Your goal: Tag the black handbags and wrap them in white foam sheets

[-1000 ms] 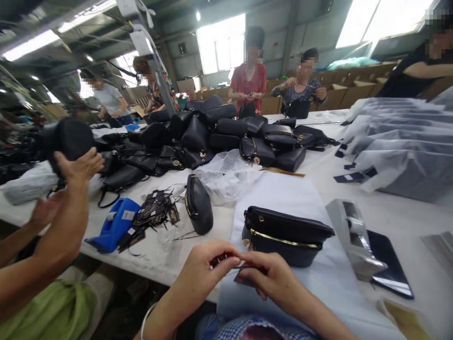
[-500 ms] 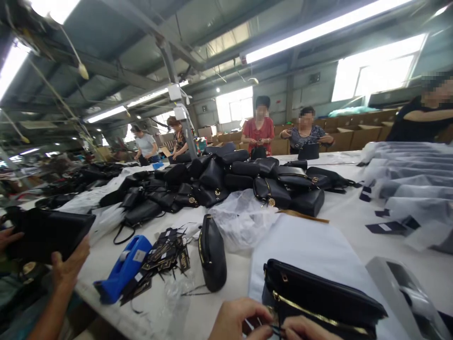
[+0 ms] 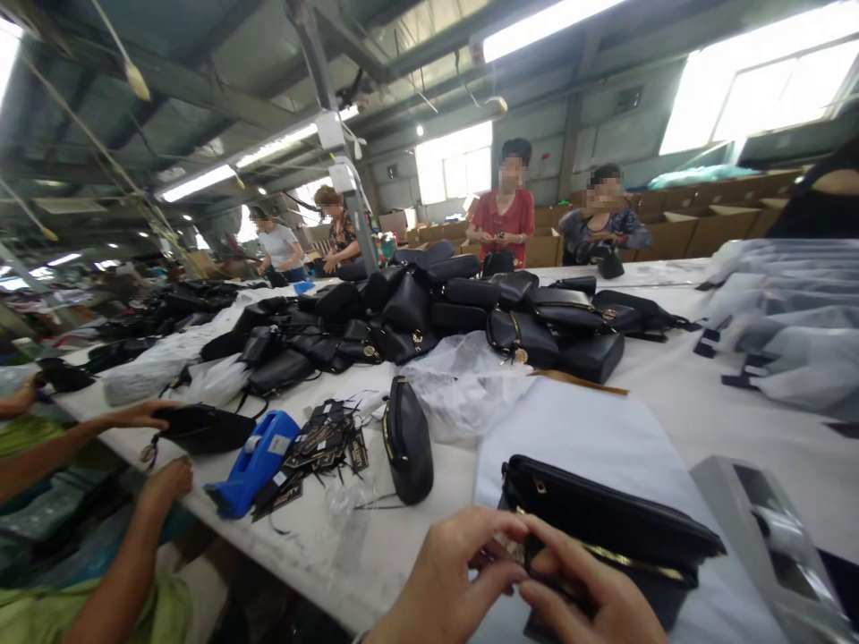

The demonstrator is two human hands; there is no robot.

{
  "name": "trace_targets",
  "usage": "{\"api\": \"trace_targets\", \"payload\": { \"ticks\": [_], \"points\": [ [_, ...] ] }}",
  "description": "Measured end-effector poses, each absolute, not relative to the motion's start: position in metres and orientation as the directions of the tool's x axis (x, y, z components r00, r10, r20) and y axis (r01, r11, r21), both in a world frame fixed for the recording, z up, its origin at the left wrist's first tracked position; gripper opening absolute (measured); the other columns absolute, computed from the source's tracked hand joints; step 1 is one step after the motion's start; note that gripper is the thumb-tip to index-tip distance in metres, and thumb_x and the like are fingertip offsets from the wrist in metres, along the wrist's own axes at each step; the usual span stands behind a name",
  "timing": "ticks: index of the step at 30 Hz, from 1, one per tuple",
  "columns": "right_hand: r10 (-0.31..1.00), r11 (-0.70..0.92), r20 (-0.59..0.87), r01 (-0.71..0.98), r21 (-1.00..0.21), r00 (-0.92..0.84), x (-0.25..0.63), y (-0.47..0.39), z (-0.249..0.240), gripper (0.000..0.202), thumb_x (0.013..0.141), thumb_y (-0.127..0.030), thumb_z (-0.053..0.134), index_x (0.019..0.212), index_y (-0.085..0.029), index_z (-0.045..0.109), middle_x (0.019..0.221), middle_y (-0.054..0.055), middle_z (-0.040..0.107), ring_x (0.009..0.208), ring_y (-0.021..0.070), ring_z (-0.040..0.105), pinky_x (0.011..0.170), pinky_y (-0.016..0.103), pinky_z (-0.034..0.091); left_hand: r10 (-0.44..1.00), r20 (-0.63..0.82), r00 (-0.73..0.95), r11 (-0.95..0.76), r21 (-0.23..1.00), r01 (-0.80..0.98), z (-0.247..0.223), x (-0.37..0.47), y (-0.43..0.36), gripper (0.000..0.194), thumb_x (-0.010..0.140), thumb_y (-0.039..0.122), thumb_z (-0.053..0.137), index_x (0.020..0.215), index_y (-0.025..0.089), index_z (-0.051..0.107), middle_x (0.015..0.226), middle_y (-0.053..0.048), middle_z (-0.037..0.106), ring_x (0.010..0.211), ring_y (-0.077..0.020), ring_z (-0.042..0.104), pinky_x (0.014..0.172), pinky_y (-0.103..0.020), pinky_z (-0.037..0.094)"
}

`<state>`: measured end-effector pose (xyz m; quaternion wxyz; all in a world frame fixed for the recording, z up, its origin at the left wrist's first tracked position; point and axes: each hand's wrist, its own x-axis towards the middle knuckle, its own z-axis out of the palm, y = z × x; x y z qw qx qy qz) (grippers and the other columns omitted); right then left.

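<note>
A black bag [image 3: 604, 505] with a gold zipper lies on white sheets [image 3: 577, 420] at the lower right. At its left end my left hand [image 3: 449, 572] and my right hand [image 3: 591, 581] meet, fingers bent together in pinches. Something small and dark shows between and below the fingers; the hands hide most of it, and I cannot make out what it is. Just beyond my left hand another black bag [image 3: 409, 443] stands upright. To its left lies a heap of black tags [image 3: 328, 438] with gold print, beside a blue tape dispenser [image 3: 259, 461].
Black bags [image 3: 403, 304] are piled across the table's middle, with crumpled clear plastic [image 3: 463, 385] before them. A grey tape dispenser [image 3: 765, 537] stands at right, near plastic-wrapped items [image 3: 805, 313]. At left, a co-worker's hands touch a black bag [image 3: 208, 427]. Other people stand behind the table.
My hands have risen and closed in over the bag's left end. The co-worker's bag at left has gone from being held up to lying on the table edge. The view has shifted.
</note>
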<state>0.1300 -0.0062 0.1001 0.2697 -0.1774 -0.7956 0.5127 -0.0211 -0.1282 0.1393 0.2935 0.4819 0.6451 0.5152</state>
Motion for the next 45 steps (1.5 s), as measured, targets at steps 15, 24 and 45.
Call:
{"api": "trace_targets", "payload": {
  "ticks": [15, 24, 45],
  "points": [
    [0.62, 0.582, 0.456, -0.017, -0.813, -0.639, 0.132, -0.006, 0.123, 0.007, 0.09, -0.024, 0.068, 0.086, -0.024, 0.073, 0.082, 0.002, 0.068, 0.073, 0.0142, 0.064, 0.064, 0.022, 0.051, 0.857, 0.031, -0.515, -0.037, 0.999, -0.001, 0.121, -0.036, -0.108, 0.016, 0.087, 0.03, 0.071, 0.096, 0.017, 0.071, 0.084, -0.005, 0.076, 0.077, -0.0172, 0.072, 0.073, -0.027, 0.058],
    [0.708, 0.602, 0.492, 0.068, -0.796, -0.506, 0.121, 0.024, 0.107, 0.007, 0.091, -0.028, 0.067, 0.087, -0.024, 0.071, 0.087, 0.001, 0.068, 0.081, 0.0159, 0.064, 0.073, 0.026, 0.05, 0.833, 0.23, -0.503, -0.146, 0.968, 0.202, 0.088, -0.054, -0.061, 0.027, 0.081, 0.024, 0.076, 0.108, 0.02, 0.072, 0.105, -0.005, 0.075, 0.093, -0.0203, 0.072, 0.09, -0.033, 0.058],
    [0.497, 0.859, 0.603, 0.256, -0.443, -0.624, 0.131, 0.001, 0.099, 0.01, 0.097, -0.022, 0.059, 0.101, -0.022, 0.069, 0.09, 0.002, 0.067, 0.079, 0.0132, 0.065, 0.072, 0.024, 0.047, 0.822, 0.032, -0.569, -0.236, 0.928, -0.288, 0.05, -0.017, -0.073, 0.022, 0.075, 0.028, 0.082, 0.087, 0.016, 0.068, 0.104, -0.009, 0.076, 0.099, -0.0205, 0.071, 0.095, -0.035, 0.055]
  ]
}}
